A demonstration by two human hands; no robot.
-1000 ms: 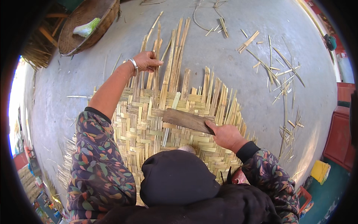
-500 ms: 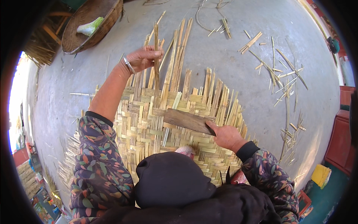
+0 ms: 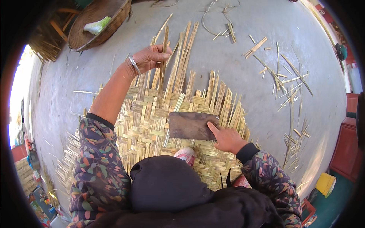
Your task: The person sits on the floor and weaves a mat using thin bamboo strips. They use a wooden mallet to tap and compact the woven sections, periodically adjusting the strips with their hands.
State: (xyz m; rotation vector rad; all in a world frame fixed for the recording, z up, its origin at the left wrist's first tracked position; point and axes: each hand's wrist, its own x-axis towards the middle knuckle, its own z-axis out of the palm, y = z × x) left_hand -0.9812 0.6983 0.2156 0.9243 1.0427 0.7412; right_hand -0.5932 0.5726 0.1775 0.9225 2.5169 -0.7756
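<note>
My left hand [image 3: 149, 60], with a silver bangle at the wrist, pinches a flattened reed strip [image 3: 164, 76] and holds it upright. The strip's lower end runs into the far part of a woven reed mat [image 3: 138, 125]. My right hand [image 3: 229, 140] grips the right end of a dark flat wooden board [image 3: 190, 126], index finger stretched along its face. That board lies over the mat's weave, broad side up. Just left of it, a pale strip [image 3: 178, 102] slants across the weave. Loose strip ends [image 3: 182, 57] stick out from the mat's far edge.
Scattered reed scraps [image 3: 291, 83] lie on the grey floor [image 3: 243, 76] to the right. A round basket [image 3: 81, 24] holding a leafy vegetable [image 3: 97, 26] stands at the far left. My shoe [image 3: 185, 155] rests on the mat. A yellow object [image 3: 326, 184] is at the right.
The board has turned from a narrow, tilted view to show its broad face, and my right index finger now extends over it. My left hand still holds the reed strip, slightly farther right.
</note>
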